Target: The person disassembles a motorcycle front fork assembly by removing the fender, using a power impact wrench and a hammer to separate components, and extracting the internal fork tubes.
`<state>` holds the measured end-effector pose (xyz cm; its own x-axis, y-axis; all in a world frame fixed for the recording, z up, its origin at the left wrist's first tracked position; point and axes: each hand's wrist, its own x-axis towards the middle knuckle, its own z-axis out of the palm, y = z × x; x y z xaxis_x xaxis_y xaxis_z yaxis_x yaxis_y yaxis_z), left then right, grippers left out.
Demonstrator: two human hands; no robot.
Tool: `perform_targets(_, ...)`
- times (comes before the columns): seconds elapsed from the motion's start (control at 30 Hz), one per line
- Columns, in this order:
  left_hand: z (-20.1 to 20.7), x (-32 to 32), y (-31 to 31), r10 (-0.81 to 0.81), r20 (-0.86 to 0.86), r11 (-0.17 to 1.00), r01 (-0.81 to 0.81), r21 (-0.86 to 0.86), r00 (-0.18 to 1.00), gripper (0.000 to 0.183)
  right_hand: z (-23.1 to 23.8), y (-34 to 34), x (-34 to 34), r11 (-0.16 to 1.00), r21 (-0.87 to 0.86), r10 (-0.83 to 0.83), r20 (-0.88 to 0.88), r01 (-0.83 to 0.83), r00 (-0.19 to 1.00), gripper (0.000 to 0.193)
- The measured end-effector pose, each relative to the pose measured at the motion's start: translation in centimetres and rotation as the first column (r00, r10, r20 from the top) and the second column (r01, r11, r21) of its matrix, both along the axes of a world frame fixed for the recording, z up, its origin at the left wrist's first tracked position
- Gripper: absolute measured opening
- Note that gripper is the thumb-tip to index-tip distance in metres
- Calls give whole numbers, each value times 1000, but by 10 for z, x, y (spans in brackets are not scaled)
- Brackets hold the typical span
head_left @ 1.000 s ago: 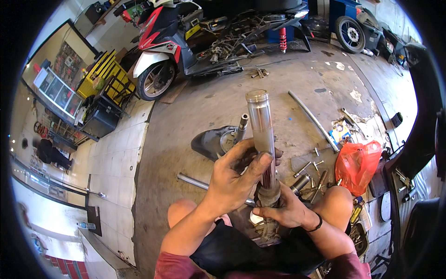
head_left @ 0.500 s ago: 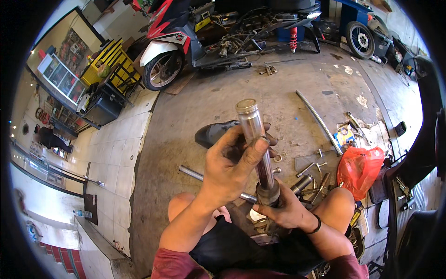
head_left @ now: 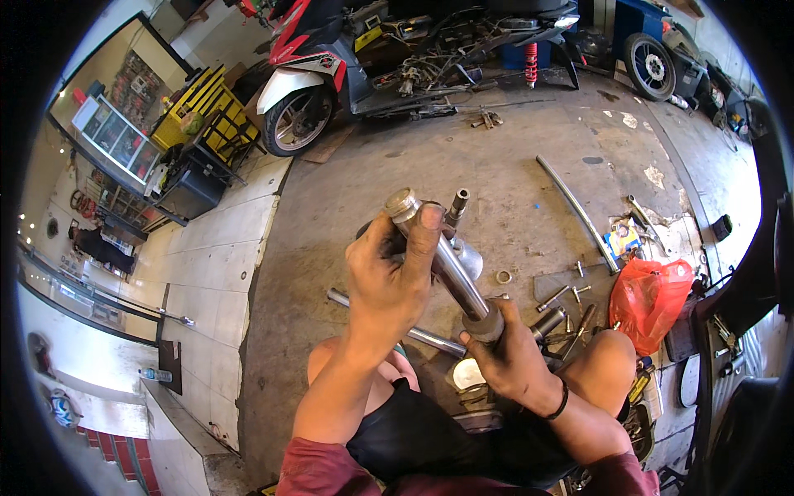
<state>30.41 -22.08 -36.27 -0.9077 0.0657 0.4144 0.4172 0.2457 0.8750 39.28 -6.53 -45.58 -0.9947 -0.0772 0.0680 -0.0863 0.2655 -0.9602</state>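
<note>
A chrome motorcycle fork tube (head_left: 461, 283) slants between my two hands, its round capped end up and to the left. My left hand (head_left: 385, 277) is closed around the upper part, thumb lying along it just below the cap. My right hand (head_left: 519, 364) grips the dark collar (head_left: 485, 324) at the lower end; what lies under that palm is hidden. Just beyond the tube show a dark metal piece with a hollow end (head_left: 459, 200) and a rounded silvery part (head_left: 469, 259), both partly covered.
A partly stripped red and white scooter (head_left: 302, 107) stands ahead. To the right lie a long metal tube (head_left: 577, 211), a red plastic bag (head_left: 653, 302), a metal ring (head_left: 504, 277) and several T-shaped tools. Another chrome tube (head_left: 434, 340) lies before my knees. A white-lidded container (head_left: 469, 374) sits near my lap.
The tube's capped end has swung left and slightly down, so it leans more. My left hand has shifted left with it. The dark hollow-ended piece has come into sight beyond.
</note>
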Motion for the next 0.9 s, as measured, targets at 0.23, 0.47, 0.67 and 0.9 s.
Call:
perform_targets(0.23,3,-3,3,-111,108,990,100,98,988,44,13,-1,-8,996,-87,-32,35,35,999,47)
perform_targets(0.47,-8,-1,19,-221,221,971,235,-42,950,43,6,5,-21,960,-280,-2,47,16,999,49)
perform_targets(0.67,-13,3,18,-325,385,925,375,-60,864,46,16,13,-21,854,-514,207,191,-82,959,35)
perform_targets(0.9,-8,7,18,-560,481,809,569,145,674,48,20,21,-14,743,-643,340,121,-188,933,34)
